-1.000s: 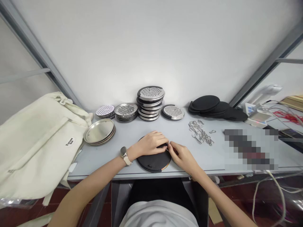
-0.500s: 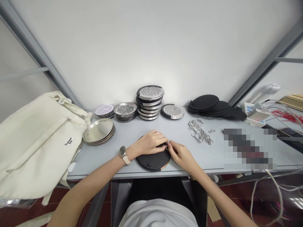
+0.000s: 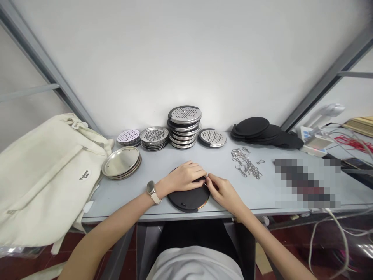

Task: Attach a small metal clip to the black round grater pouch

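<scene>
Nothing shifted: both hands on the black disc

The black disc point(image 3: 189, 200) stays at the table's point(image 3: 145, 175) front edge. My left hand point(image 3: 186, 177) lies flat on it; my right hand point(image 3: 220, 190) pinches a small metal ring point(image 3: 205, 182) at its rim. Beyond the disc stand stacked graters point(image 3: 185, 126); right of it, loose clips point(image 3: 246, 163).

You are at what looks like a small workshop or packing spot, though a lived-in room is possible. Your pale gray counter point(image 3: 215, 163) stands against a plain white wall point(image 3: 186, 58) between metal frame posts point(image 3: 43, 62). Stacks of round metal graters point(image 3: 185, 128), plain metal discs point(image 3: 121, 161), black round covers point(image 3: 253, 127) and a loose pile of small metal clips point(image 3: 247, 165) suggest assembly in quantity. A cream cloth bag point(image 3: 49, 175) and trailing white cables point(image 3: 344, 241) give it a makeshift look.
</scene>
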A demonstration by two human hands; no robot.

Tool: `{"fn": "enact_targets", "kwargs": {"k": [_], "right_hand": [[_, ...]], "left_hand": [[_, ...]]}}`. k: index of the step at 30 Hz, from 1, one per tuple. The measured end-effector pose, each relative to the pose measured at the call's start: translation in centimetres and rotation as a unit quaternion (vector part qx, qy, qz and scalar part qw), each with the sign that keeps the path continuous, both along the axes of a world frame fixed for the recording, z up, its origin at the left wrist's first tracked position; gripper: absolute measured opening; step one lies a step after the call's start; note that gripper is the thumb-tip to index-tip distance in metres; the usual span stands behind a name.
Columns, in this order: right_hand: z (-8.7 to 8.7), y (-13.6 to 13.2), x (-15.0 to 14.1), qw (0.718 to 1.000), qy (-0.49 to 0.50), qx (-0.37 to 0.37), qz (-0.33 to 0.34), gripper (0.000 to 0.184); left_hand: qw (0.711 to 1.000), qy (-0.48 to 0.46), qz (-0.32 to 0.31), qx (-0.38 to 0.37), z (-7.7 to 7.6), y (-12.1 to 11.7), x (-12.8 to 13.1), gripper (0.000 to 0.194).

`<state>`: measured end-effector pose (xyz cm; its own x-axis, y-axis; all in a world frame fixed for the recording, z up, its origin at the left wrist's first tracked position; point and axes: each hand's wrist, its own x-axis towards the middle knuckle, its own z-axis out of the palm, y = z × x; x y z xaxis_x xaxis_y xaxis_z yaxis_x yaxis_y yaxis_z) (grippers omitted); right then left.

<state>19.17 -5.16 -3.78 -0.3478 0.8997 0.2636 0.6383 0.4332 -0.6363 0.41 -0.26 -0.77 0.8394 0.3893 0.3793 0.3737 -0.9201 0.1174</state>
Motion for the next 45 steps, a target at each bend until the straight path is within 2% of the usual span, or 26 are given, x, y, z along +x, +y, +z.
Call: {"fn": "enact_targets", "kwargs": {"k": [12,25,39,45], "right_hand": [[0.38,-0.11,-0.09,1.0,0.009,0.005,0.002,0.027],[0.21,-0.3,0.17,1.0,0.011,0.005,0.008,0.014],[0.42,-0.4,-0.32,1.0,-0.001,0.02,-0.006,0.022],[0.29,-0.35,-0.33,1.0,0.009,0.026,-0.007,0.019]], "left_hand": [[1.0,-0.001,-0.004,0.002,-0.07,0.03,-0.03,0.016],[1.0,-0.013,-0.01,-0.017,-0.03,-0.01,-0.01,0.016],[1.0,0.002,-0.017,-0.021,0.1,0.02,-0.1,0.017],[0.999,-0.011,-0.014,-0.029,0.09,-0.09,-0.04,0.015]]}}
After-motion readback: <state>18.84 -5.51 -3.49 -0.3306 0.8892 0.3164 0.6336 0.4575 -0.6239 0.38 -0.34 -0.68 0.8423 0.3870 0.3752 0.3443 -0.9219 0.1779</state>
